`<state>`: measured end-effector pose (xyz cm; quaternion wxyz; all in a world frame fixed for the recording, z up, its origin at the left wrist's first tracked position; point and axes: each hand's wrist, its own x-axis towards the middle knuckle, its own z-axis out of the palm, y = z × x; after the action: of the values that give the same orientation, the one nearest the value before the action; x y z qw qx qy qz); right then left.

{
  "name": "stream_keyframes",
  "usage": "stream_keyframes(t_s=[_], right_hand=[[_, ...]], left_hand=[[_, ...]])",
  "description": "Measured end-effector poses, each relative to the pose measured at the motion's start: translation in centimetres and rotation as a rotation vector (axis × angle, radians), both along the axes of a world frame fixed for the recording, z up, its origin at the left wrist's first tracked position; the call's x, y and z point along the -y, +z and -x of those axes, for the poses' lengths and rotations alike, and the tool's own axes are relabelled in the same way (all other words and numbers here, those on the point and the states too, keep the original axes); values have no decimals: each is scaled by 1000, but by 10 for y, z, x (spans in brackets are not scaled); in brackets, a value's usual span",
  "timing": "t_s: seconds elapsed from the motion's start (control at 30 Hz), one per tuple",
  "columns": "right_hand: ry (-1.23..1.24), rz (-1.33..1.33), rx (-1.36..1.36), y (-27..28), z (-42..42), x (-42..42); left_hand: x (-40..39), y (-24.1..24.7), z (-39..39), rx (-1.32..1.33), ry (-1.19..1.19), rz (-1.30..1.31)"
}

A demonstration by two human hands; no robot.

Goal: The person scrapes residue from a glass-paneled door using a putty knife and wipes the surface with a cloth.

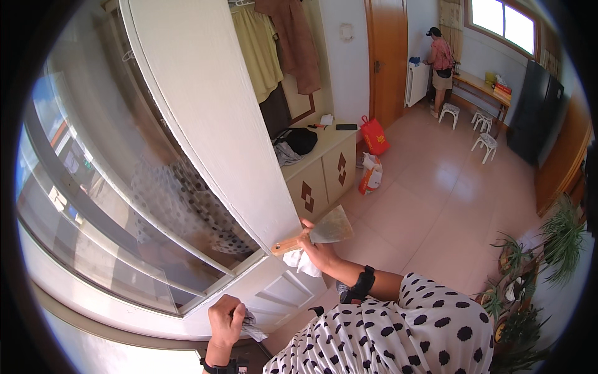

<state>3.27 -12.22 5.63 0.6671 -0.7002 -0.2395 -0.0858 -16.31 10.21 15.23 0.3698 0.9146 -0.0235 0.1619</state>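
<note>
In my right hand [314, 245] is a putty knife [332, 227] with a wooden handle and a wide, stained metal blade; a crumpled white cloth [302, 262] hangs under the same hand. This hand is at the edge of a white door [210, 117] with glass panes. My left hand [226, 320] is closed around a grey cloth [252, 325], near the lower frame of the glass. The panes reflect a polka-dot garment. Below the glass, the door has a moulded panel [285, 293].
A cream cabinet [322, 170] holds a black bag. Red bags [373, 135] stand beside it. Potted plants [509, 262] line the right side. Farther back, a person [441, 61] stands by a radiator [417, 84], near several stools [486, 142] and a bench.
</note>
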Motion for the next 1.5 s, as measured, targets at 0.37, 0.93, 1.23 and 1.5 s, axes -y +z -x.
stream_keyframes(t_s=[0.37, 0.93, 1.23, 1.5], right_hand=[[305, -12, 112, 53, 43, 14], [394, 162, 59, 60, 19, 17], [103, -227, -86, 68, -23, -4], [116, -56, -82, 77, -30, -11]], left_hand=[[31, -15, -17, -197, -85, 332], [35, 45, -11, 201, -195, 541], [22, 146, -7, 1015, 85, 615], [15, 203, -3, 1099, 166, 465]])
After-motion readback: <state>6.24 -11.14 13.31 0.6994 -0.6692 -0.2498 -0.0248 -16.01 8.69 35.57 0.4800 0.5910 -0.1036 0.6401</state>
